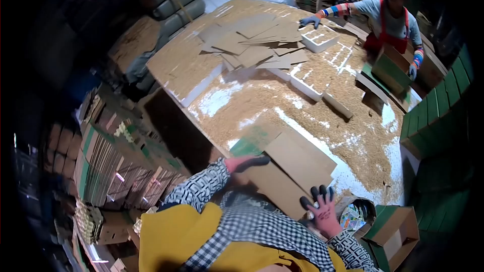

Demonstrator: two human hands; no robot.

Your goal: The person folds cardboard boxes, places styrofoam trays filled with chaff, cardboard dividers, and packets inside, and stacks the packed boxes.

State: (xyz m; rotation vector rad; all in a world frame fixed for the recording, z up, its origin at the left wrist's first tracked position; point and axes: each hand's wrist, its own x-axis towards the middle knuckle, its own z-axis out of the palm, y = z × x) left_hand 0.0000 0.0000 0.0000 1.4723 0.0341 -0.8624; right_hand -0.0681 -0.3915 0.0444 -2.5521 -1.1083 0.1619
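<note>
Right in front of me at the table's near edge lies a flattened cardboard box (290,174), brown with a green patch on its far left part. My left hand (247,163), in a pink glove with dark fingertips, rests at the cardboard's left edge, fingers stretched out. At its right end is my right hand (324,214), gloved the same way, with fingers spread over the near corner; whether it presses on the cardboard I cannot tell. Beside my right wrist stand an open carton (396,236) with green sides and a bag of colourful printed papers (353,219).
Sawdust-like grains cover the table (242,103). Loose cardboard sheets (252,45) and white trays (306,84) lie farther off. A co-worker (393,20) stands at the far right, touching a tray and a green box (392,73). Stacked flat cartons (108,171) stand left; green boxes (438,106) right.
</note>
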